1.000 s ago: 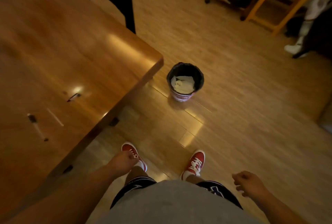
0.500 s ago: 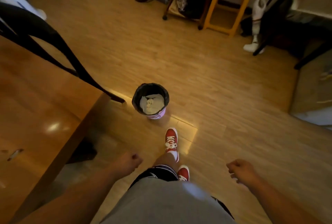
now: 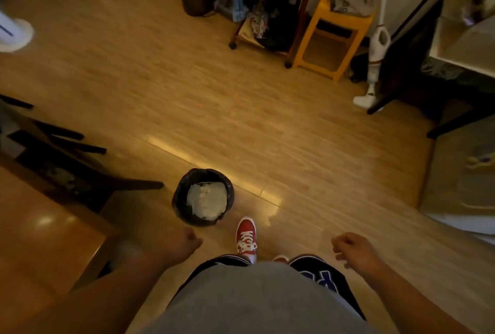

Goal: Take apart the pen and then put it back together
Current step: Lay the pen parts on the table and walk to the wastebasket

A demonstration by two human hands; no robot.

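Note:
No pen or pen part shows in the head view now. My left hand [image 3: 184, 244] hangs at lower centre-left, above the floor beside the wooden table's corner [image 3: 53, 242], its fingers curled into a loose fist with nothing in it. My right hand [image 3: 353, 249] hangs at lower right, fingers curled and holding nothing. Both hands are away from the table top. One red shoe [image 3: 246, 237] points forward between the hands.
A small black-lined bin [image 3: 203, 197] with white paper stands on the floor just ahead of my feet. Dark chair legs [image 3: 88, 167] sit left of it. A yellow stool [image 3: 334, 28], a clothes rack [image 3: 262, 7] and a white vacuum [image 3: 375, 63] line the far wall.
The view has swung right, away from the table; the pen parts lying on it have left the frame. The bin came closer. Both hands stayed low, and I stepped forward.

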